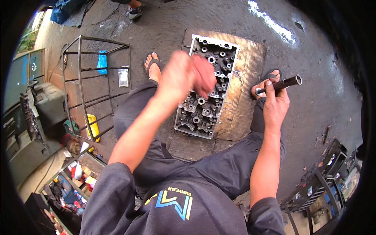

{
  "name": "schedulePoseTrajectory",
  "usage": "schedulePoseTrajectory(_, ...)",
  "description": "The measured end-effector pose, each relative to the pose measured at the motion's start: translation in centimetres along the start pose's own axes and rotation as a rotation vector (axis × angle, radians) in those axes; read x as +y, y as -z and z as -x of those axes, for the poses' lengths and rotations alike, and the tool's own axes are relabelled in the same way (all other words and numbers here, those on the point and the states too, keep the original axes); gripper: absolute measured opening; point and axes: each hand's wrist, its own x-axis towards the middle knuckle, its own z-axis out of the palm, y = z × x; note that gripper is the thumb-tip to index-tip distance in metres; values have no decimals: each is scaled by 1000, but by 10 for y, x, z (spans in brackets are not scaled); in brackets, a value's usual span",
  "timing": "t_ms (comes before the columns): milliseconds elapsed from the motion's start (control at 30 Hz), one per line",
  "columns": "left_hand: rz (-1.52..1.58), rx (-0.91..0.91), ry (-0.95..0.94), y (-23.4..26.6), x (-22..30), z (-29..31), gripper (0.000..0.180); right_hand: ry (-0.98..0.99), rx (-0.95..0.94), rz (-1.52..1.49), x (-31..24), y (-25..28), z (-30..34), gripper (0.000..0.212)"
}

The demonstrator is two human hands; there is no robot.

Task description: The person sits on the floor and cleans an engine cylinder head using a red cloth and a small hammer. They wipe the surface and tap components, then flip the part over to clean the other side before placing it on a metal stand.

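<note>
An engine cylinder head [198, 100], grey metal with many bores and studs, lies lengthwise between my feet. Over its left side is my left hand [181, 74], blurred by motion, closed around a reddish rag [204, 76] that hangs across the upper middle of the casting. Out to the right, beside my right foot, my right hand [275, 103] grips a dark metal tube [287, 82]. The tube lies nearly level, its hollow end facing right; a pale round tip shows at its left end. Fingers and thumb wrap its middle.
Flattened cardboard [244, 74] lies under the cylinder head. On the left stand a metal rod frame [80, 74] with a blue plastic bag [102, 62], a yellow container [93, 127] and a cluttered tool cart [64, 178]. Metal frames [331, 188] sit lower right. Another person's foot [135, 11] shows at the top.
</note>
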Motion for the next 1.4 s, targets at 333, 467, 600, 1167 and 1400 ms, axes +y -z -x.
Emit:
schedulePoseTrajectory(333, 301, 558, -43, 132, -77, -68, 17, 267, -100, 50, 27, -137, 12, 17)
schedulePoseTrajectory(467, 238, 573, 296, 163, -85, -45, 17, 232, -60, 142, 31, -197, -22, 17)
schedulePoseTrajectory(600, 208, 57, 254, 145, -66, 0, 12, 457, -25, 31, 23, -212, -33, 16)
schedulePoseTrajectory(1167, 48, -780, -33, 84, -10, 26, 21, 432, 12, -189, 56, -201, -44, 15)
schedulePoseTrajectory(1400, 63, -779, -22, 78, -9, 22, 24, 199, -9, 230, 83, -244, -39, 15)
